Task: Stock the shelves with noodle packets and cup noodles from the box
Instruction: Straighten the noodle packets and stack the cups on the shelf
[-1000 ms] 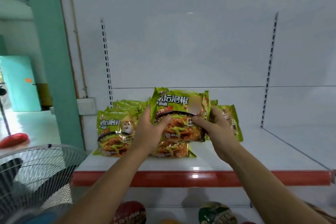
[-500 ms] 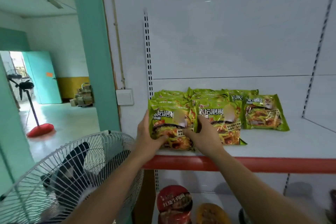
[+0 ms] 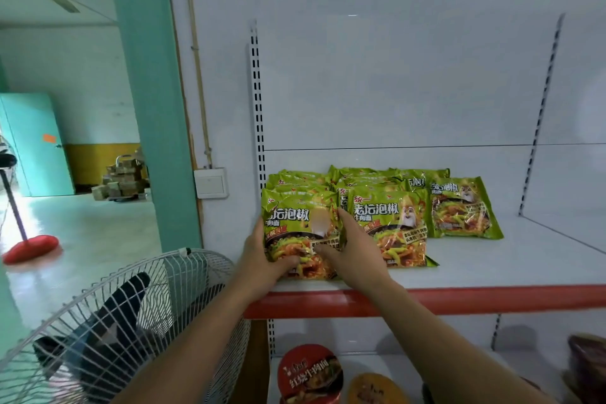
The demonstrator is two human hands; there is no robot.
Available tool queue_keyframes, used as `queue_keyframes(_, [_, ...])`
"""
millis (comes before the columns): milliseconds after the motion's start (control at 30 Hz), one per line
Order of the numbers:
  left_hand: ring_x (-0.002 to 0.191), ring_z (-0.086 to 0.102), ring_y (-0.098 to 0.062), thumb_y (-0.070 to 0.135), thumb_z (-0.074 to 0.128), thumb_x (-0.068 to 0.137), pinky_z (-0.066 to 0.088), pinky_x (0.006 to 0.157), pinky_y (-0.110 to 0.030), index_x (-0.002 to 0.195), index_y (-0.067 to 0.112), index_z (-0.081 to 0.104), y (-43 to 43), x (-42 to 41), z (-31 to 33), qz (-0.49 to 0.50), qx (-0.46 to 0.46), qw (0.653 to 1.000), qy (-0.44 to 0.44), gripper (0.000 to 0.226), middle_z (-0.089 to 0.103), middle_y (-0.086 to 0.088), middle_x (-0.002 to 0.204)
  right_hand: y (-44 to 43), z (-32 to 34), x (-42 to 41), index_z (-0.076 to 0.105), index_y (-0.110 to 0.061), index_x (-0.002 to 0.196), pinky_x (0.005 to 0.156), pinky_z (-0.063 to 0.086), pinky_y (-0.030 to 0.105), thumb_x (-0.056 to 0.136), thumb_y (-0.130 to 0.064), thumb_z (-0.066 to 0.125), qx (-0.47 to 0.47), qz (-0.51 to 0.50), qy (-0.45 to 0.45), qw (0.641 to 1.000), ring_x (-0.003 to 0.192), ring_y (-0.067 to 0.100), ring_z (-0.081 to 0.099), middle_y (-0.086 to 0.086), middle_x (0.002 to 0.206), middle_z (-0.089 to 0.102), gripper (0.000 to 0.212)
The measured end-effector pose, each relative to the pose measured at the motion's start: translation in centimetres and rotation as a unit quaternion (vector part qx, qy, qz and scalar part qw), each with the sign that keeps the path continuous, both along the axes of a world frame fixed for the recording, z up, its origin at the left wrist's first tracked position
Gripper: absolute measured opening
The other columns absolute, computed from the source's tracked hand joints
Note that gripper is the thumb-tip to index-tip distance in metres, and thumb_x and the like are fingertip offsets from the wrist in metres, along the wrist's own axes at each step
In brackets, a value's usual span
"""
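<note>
— White shelf (image 3: 492, 262), red edge: where's the packet (image 3: 295, 216)?
— Gripped at its sides between left hand (image 3: 259, 259) and right hand (image 3: 355, 256). More packets (image 3: 390, 226) lie just right of the right hand; cups (image 3: 310, 374) stand below both.

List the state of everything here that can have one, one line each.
left hand, grips the front packet's left edge
right hand, grips its right edge
front packet, sealed, face up, at the front of the shelf
middle stack, sealed packets, overlapping, face up
right packet, sealed, lying flat
red cup noodle, upright, lid on
floor fan, blades not spinning
</note>
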State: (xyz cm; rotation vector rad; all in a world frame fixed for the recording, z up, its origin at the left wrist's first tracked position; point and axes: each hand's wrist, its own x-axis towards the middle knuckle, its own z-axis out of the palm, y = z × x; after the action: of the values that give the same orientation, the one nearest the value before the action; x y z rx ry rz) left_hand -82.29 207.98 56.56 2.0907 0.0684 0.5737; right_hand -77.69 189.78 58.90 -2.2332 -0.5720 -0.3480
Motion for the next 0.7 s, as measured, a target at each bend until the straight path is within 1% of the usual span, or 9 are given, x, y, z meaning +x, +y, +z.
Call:
queue_keyframes(100, [0.131,0.047,-0.023,0.061,0.083,0.061,0.043,0.107,-0.052,0.153,0.041,0.006,-0.1,-0.1,0.1,0.029,0.032,0.999,0.002,0.122,0.044,0.0,0.145,0.0,0.4,0.2,0.017,-0.021,0.156,0.107,0.041,0.039,0.086,-0.042,0.072,-0.016,-0.003,-0.003,1.0,0.137,0.023,0.043,0.0,0.157,0.036,0.092])
queue_keyframes(167, [0.14,0.035,-0.025,0.05,0.087,0.064,0.035,0.113,-0.051,0.156,0.033,-0.001,-0.6,-0.8,0.5,0.065,0.064,0.996,-0.017,0.128,0.032,-0.006,0.154,-0.3,0.7,0.1,0.02,-0.021,0.156,0.105,0.044,0.039,0.085,-0.042,0.071,-0.014,-0.008,-0.015,1.0,0.133,0.021,0.046,-0.002,0.153,0.04,0.089])
queue_keyframes(267, [0.149,0.015,-0.021,0.048,0.082,0.072,0.021,0.12,-0.046,0.157,0.027,0.007,-1.3,-1.3,1.4,0.122,0.158,0.976,-0.09,0.115,0.015,-0.001,0.163,-1.6,1.3,-0.1,0.034,-0.022,0.15,0.096,0.05,0.038,0.087,-0.044,0.069,0.011,-0.031,-0.046,0.998,0.12,0.018,0.055,-0.003,0.141,0.052,0.074])
queue_keyframes(300, [0.149,0.014,-0.02,0.049,0.078,0.076,0.019,0.12,-0.045,0.156,0.027,0.015,-1.8,-1.4,1.7,0.128,0.197,0.964,-0.129,0.104,0.016,-0.001,0.163,-2.2,1.6,0.0,0.041,-0.023,0.146,0.092,0.052,0.037,0.088,-0.043,0.069,0.027,-0.039,-0.053,0.997,0.113,0.015,0.058,-0.005,0.135,0.056,0.068])
queue_keyframes(367, [0.146,0.023,-0.021,0.046,0.07,0.082,0.02,0.118,-0.044,0.15,0.023,0.036,-3.2,-1.1,1.9,0.109,0.263,0.934,-0.215,0.079,0.029,-0.002,0.158,-3.5,2.4,0.2,0.05,-0.025,0.138,0.085,0.056,0.038,0.089,-0.037,0.069,0.064,-0.051,-0.061,0.995,0.1,0.01,0.061,-0.008,0.123,0.062,0.054])
queue_keyframes(467, [0.134,0.041,-0.019,0.038,0.063,0.085,0.033,0.113,-0.046,0.135,0.018,0.055,-6.5,0.0,1.3,0.043,0.325,0.907,-0.266,0.055,0.051,-0.001,0.142,-6.4,3.0,1.2,0.06,-0.024,0.127,0.074,0.058,0.034,0.09,-0.03,0.067,0.119,-0.085,-0.069,0.987,0.086,0.007,0.064,-0.013,0.102,0.065,0.038])
queue_keyframes(533, [0.13,0.044,-0.018,0.042,0.057,0.087,0.037,0.111,-0.047,0.131,0.021,0.058,-9.0,1.1,0.5,0.006,0.383,0.885,-0.263,0.049,0.057,0.001,0.136,-9.0,2.9,2.4,0.063,-0.021,0.123,0.07,0.055,0.031,0.091,-0.026,0.066,0.156,-0.121,-0.066,0.978,0.081,0.006,0.063,-0.012,0.096,0.066,0.032])
queue_keyframes(600, [0.131,0.043,-0.018,0.045,0.053,0.086,0.036,0.112,-0.047,0.131,0.024,0.06,-10.9,2.6,-0.2,-0.014,0.431,0.867,-0.249,0.05,0.057,0.002,0.136,-11.9,2.5,4.0,0.065,-0.02,0.121,0.07,0.052,0.028,0.091,-0.023,0.065,0.203,-0.158,-0.051,0.965,0.083,0.008,0.063,-0.009,0.095,0.067,0.03])
queue_keyframes(700, [0.135,0.044,-0.024,0.044,0.067,0.079,0.025,0.115,-0.046,0.134,0.026,0.057,-13.4,4.6,-0.4,-0.003,0.482,0.846,-0.23,0.059,0.055,0.001,0.14,-16.2,1.5,6.8,0.062,-0.02,0.125,0.077,0.047,0.028,0.09,-0.025,0.067,0.236,-0.207,0.002,0.949,0.097,0.016,0.062,-0.003,0.109,0.068,0.036])
